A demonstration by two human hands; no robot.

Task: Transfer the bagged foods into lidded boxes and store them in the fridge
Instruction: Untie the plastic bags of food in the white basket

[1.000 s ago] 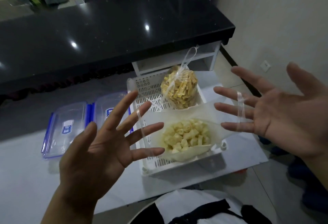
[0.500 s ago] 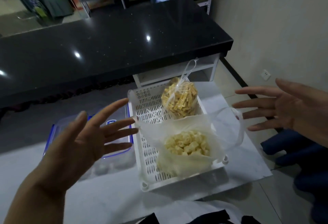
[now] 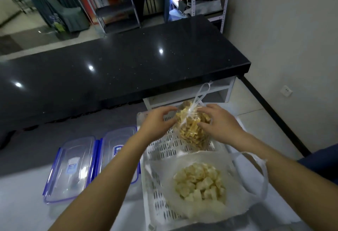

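Grip: both hands (image 3: 188,121) cup tied bag (image 3: 192,130).

Pretty dim room tbh. Big glossy black countertop (image 3: 118,69) catching ceiling light spots, plain off-white wall (image 3: 285,29) on the right with a socket (image 3: 286,90), pale tiled floor (image 3: 256,121), cluttered metal shelves (image 3: 117,11) way in back.

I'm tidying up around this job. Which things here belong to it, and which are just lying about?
Belongs:
tied bag of strips, between left hand and right hand
open bag of pale chunks
white basket
two lidded boxes

Lying about:
black counter
shelves
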